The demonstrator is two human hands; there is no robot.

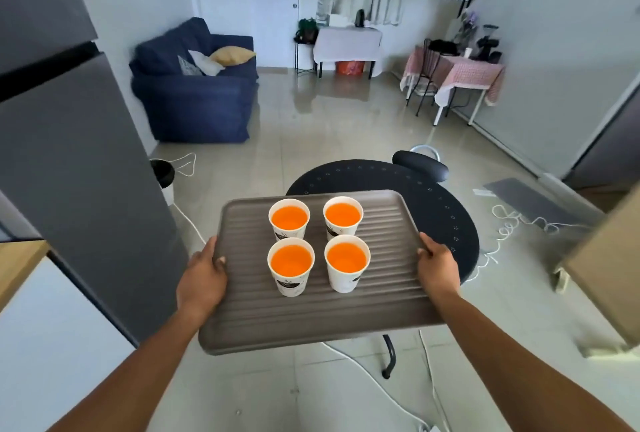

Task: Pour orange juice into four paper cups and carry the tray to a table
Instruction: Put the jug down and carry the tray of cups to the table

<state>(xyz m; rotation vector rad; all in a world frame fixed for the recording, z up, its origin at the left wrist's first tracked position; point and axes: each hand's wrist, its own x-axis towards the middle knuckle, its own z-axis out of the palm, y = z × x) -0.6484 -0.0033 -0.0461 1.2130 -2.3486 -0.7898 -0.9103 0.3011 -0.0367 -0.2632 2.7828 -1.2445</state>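
Observation:
A grey ribbed tray (388, 296) is held level in the air in front of me. Several white paper cups stand upright on it, each full of orange juice: two at the back (289, 218) (343, 215) and two nearer me (291, 265) (347, 263). My left hand (202, 279) grips the tray's left edge, thumb on top. My right hand (437, 267) grips the right edge the same way. The tray's far end hangs over a round black table (433, 210).
A black stool (420, 164) stands behind the round table. A grey fridge (69, 154) rises at my left, a wooden counter edge (609, 269) at my right. White cables (512, 223) trail on the tiled floor. Farther off are a blue sofa (197, 85) and a pink-clothed table (464, 71).

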